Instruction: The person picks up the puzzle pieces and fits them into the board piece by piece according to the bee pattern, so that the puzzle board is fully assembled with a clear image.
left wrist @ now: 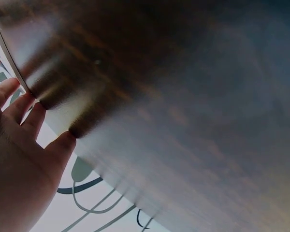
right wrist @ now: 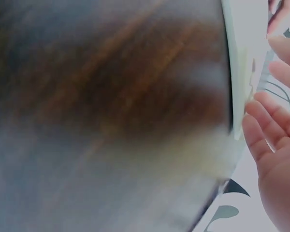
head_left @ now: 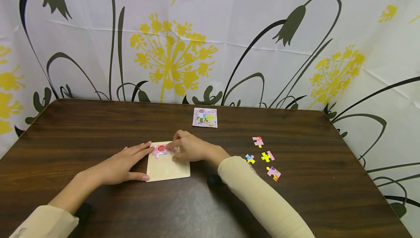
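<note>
A pale wooden puzzle board (head_left: 167,170) lies on the table, with pink puzzle pieces along its far edge. One puzzle piece (head_left: 160,150) in the far left corner shows a red round shape. My left hand (head_left: 123,163) rests at the board's left side, fingers stretched and thumb at the near left corner; its fingertips touch the edge in the left wrist view too. Over the far right part of the board is my right hand (head_left: 193,148), its index finger touching the pieces there. That hand partly hides what lies beneath it. The right wrist view shows its fingers (right wrist: 256,137) loosely bent at the board.
Several loose pieces lie on the right: a pink piece (head_left: 258,141), a yellow and pink piece (head_left: 267,156), a pink and orange piece (head_left: 273,172) and a blue piece (head_left: 250,158) by the sleeve. A bee picture card (head_left: 205,117) lies toward the back of the table (head_left: 115,121).
</note>
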### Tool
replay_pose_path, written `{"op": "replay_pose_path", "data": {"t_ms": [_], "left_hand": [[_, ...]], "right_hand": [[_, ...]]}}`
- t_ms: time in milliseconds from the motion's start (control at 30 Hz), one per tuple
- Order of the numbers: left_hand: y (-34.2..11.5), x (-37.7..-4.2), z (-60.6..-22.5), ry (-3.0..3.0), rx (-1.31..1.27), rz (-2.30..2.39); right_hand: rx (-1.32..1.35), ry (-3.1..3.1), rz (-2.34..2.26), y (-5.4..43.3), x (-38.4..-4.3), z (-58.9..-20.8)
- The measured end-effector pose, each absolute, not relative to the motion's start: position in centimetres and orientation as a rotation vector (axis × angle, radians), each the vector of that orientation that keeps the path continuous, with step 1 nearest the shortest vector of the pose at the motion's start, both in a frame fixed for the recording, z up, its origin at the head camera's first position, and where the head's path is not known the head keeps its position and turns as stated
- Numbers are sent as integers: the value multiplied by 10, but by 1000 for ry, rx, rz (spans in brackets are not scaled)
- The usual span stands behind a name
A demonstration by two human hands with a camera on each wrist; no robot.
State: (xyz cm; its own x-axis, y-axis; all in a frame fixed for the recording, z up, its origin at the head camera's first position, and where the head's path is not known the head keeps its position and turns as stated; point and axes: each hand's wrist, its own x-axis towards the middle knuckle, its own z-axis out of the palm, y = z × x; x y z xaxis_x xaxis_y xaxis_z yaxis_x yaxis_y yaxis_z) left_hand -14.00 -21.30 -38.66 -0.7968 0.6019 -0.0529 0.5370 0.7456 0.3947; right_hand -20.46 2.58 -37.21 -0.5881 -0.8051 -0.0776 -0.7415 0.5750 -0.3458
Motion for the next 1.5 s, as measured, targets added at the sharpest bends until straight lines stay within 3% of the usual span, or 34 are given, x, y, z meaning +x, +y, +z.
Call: {"op": "replay_pose_path", "data": {"t_ms": [400, 700, 1500], "left_hand": [[-211, -139, -384, 2754, 883, 542], [-212, -139, -386, 2755, 884, 548], [-212, -139, -386, 2762, 899, 546]], "right_hand": [[-1288, 2465, -677, 47, -209, -360], [-1109, 2438, -811, 85, -217, -359], [-575, 2601, -720, 246, -238, -356]]}}
